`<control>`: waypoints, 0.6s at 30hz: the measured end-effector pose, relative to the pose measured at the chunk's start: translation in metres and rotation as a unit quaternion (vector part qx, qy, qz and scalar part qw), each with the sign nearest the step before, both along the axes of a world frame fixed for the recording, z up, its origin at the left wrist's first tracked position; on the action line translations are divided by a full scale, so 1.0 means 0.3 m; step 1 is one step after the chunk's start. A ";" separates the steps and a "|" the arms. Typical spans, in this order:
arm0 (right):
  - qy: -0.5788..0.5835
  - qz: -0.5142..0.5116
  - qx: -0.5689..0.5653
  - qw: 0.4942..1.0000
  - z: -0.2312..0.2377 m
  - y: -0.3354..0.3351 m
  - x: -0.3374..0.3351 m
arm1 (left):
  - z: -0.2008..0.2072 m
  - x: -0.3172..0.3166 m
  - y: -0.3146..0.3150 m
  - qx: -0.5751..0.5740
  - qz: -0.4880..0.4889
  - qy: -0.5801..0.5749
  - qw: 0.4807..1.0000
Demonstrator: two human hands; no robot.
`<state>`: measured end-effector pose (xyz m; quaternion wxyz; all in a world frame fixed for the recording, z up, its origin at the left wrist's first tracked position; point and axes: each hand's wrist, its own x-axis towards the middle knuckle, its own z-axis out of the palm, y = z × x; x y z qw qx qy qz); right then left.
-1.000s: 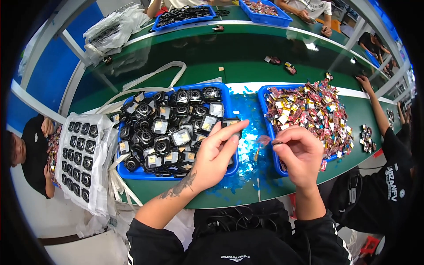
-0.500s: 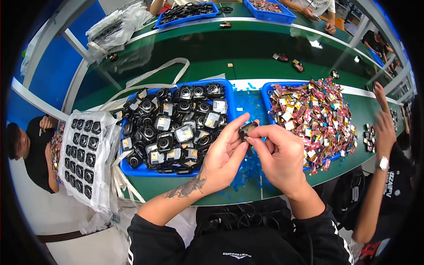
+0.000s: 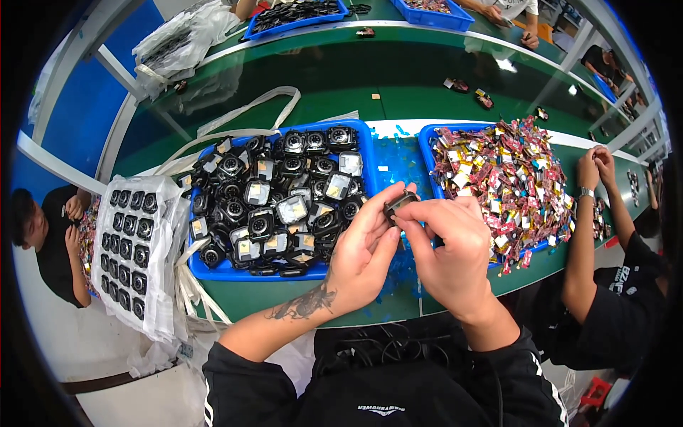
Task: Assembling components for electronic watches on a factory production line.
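Between my hands, above the gap between two blue trays, is a small dark smartwatch case (image 3: 400, 204). My left hand (image 3: 356, 260), palm turned up, grips it by its sides with thumb and fingers. My right hand (image 3: 455, 249) is closed in a pinch at the near right edge of the case; its fingertips hide whatever small part they touch. To the left, a blue tray (image 3: 284, 274) is heaped with black watch cases (image 3: 262, 223), some showing round sensor backs. On the right, another blue tray (image 3: 428, 146) is piled with small red circuit boards (image 3: 498, 185) carrying yellow and white bits.
Blue film scraps (image 3: 398, 160) litter the green bench between the trays. A white sheet tray (image 3: 131, 249) with watch cases in rows stands at the left, beside loose white straps (image 3: 206, 285). Co-workers sit on both sides and across; one person's hands (image 3: 597, 167) are at the right.
My hands stay at the smartwatch case, which has tilted slightly as my right fingers shifted on it. The person at the right has brought both hands together over the bench.
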<state>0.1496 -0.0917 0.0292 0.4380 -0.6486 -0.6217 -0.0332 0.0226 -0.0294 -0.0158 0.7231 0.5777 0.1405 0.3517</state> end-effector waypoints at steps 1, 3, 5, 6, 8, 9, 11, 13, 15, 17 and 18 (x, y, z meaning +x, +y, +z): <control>0.007 0.005 -0.011 1.000 0.001 0.002 0.005 | 0.001 0.002 -0.001 -0.003 0.003 0.001 1.000; 0.013 0.012 -0.023 1.000 0.002 0.003 0.012 | -0.007 0.006 -0.006 0.007 0.012 0.003 1.000; 0.040 0.021 -0.045 0.998 0.000 0.001 0.014 | -0.010 0.004 -0.010 0.015 0.021 0.007 1.000; 0.040 0.022 -0.046 0.998 0.001 0.000 0.014 | -0.010 0.004 -0.010 0.025 0.021 0.011 0.999; 0.050 0.016 -0.059 0.997 0.002 0.001 0.014 | -0.014 0.001 -0.008 0.034 0.022 0.016 0.999; 0.051 0.017 -0.059 0.997 -0.001 0.002 0.013 | -0.017 -0.001 -0.006 0.039 0.023 0.014 0.999; 0.053 0.012 -0.055 0.997 -0.008 0.006 0.013 | -0.020 -0.004 -0.005 0.043 0.022 0.013 0.999; 0.047 0.009 -0.053 0.997 -0.004 0.005 0.015 | -0.018 -0.006 -0.005 0.044 0.013 0.021 0.999; 0.042 0.006 -0.052 0.998 -0.001 0.007 0.019 | -0.006 -0.006 -0.009 0.035 0.005 0.020 0.999; 0.002 -0.004 -0.026 1.000 -0.001 0.009 0.026 | -0.001 -0.007 -0.013 0.025 -0.004 0.020 0.999; 0.004 -0.005 -0.027 1.000 -0.006 0.006 0.033 | 0.001 -0.009 -0.011 0.015 -0.006 0.020 1.000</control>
